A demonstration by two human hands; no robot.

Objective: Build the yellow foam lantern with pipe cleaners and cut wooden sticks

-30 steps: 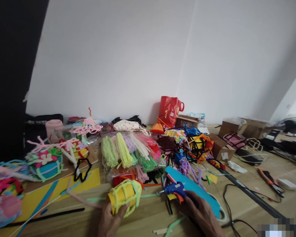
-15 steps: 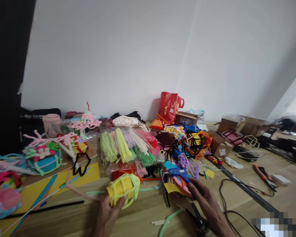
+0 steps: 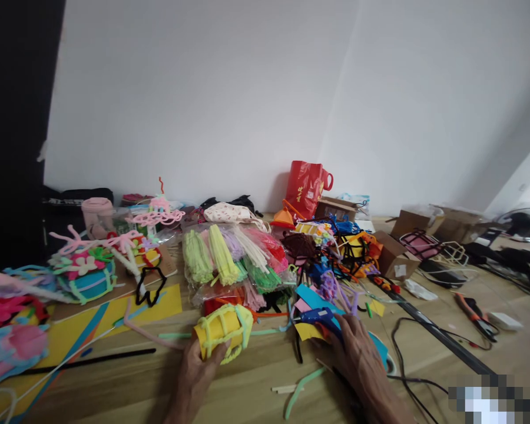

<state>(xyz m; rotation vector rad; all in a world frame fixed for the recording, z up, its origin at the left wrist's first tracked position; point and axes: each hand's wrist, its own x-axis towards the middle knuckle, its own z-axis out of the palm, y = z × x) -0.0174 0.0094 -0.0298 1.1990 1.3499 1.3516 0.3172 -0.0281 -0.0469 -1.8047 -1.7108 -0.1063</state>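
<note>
My left hand [image 3: 197, 372] grips a yellow paper roll wrapped in a cage of light green pipe cleaners [image 3: 223, 331], held just above the wooden table [image 3: 247, 388]. My right hand [image 3: 357, 359] is closed on the handle of a blue glue gun [image 3: 315, 316], whose nozzle points left over yellow, pink and blue foam sheets [image 3: 307, 330]. The two hands are about a hand's width apart.
Bags of coloured pipe cleaners [image 3: 229, 262] lie behind my hands. Finished pipe-cleaner crafts [image 3: 86, 274] sit at left on yellow paper [image 3: 115, 312]. A red bag [image 3: 307, 188], cardboard boxes [image 3: 393, 256], black cables [image 3: 424, 335] and pliers [image 3: 474, 312] are at right.
The glue gun first swung up and back over the foam sheets, then came a little forward and down again. The caged roll stayed in my left hand. The view shifted slightly.
</note>
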